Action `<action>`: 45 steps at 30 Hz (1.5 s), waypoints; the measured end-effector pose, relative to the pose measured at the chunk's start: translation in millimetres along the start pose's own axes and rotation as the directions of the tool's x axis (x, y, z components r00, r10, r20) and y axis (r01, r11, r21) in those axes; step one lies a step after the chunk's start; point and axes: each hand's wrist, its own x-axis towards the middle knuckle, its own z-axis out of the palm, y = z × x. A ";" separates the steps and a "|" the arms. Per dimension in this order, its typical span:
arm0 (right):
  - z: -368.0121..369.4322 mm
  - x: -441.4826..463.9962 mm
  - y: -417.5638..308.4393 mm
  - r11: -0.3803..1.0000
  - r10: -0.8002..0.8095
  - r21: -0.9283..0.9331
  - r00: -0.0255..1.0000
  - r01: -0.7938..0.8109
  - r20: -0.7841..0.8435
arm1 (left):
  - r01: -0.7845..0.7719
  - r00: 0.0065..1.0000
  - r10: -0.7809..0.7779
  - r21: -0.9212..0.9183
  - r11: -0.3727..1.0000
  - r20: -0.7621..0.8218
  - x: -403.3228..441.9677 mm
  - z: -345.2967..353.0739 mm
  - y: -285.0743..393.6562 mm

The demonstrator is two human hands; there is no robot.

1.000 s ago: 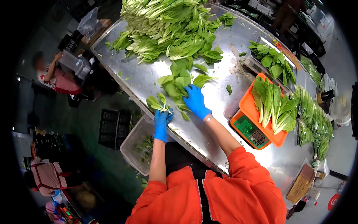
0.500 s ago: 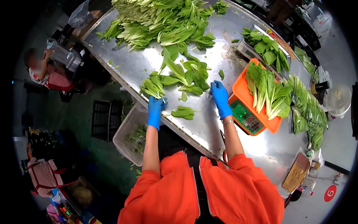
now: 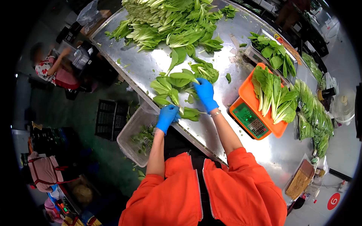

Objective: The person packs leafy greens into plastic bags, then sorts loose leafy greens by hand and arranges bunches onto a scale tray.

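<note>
Both hands wear blue gloves above the metal table (image 3: 222, 130). My left hand (image 3: 167, 117), by the near edge, is closed on the stem end of a leafy green (image 3: 166, 92) whose leaves spread away over the table. My right hand (image 3: 205, 93) pinches the stem of another leafy green (image 3: 180, 79), its leaf pointing left. Just right of my left hand lies a small leafy green (image 3: 191, 114), and beyond my right hand lie loose greens (image 3: 206, 71). The fingertips of both hands are partly hidden.
A large heap of greens (image 3: 166, 26) covers the far side. To the right, an orange scale (image 3: 250, 122) bears several greens (image 3: 275, 94), with bagged greens (image 3: 311, 109) beyond. Below the table's left edge stand a pale bin (image 3: 130, 150) and a black crate (image 3: 109, 118). A person (image 3: 52, 69) sits left.
My right hand has moved left from beside the scale and now pinches a leafy green. My left hand, still holding a green, has shifted slightly right and nearer. The view has turned a little.
</note>
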 end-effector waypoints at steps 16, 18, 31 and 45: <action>-33.7 -69.8 -64.2 0.608 0.196 0.628 0.858 -0.486 0.475 | -0.248 0.962 0.273 -0.457 0.854 -0.010 -24.7 13.3 34.5; -33.1 -76.8 -70.1 0.611 0.171 0.626 0.852 -0.485 0.494 | -0.271 0.944 0.329 -0.542 0.795 0.010 -25.4 13.0 29.9; -15.5 -89.6 -71.0 0.921 -0.161 0.368 0.985 0.125 0.067 | -0.455 0.887 0.366 -0.399 0.796 -0.281 -30.1 4.5 14.2; -18.5 -88.4 -72.5 0.621 0.140 0.744 0.969 -0.246 0.203 | -0.452 0.889 0.414 -0.520 0.725 -0.196 -34.2 12.7 17.2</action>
